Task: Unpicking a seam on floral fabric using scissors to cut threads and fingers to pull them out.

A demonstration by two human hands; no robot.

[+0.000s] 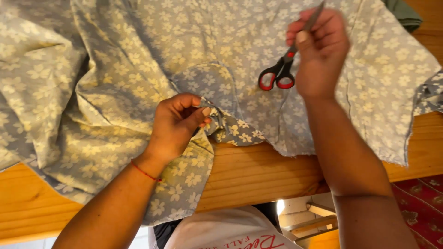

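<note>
My left hand (pixel 177 122) pinches a fold of the blue-grey floral fabric (pixel 138 69) near the table's (pixel 249 175) front edge. My right hand (pixel 320 53) is closed around the blades of the scissors (pixel 282 69), whose 2 red-lined loops hang down over the cloth. The fabric lies spread across the wooden table.

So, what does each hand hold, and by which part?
The right hand holds the scissors by the blades, red-lined handles hanging free. The left hand pinches a folded edge of the blue flowered fabric.
</note>
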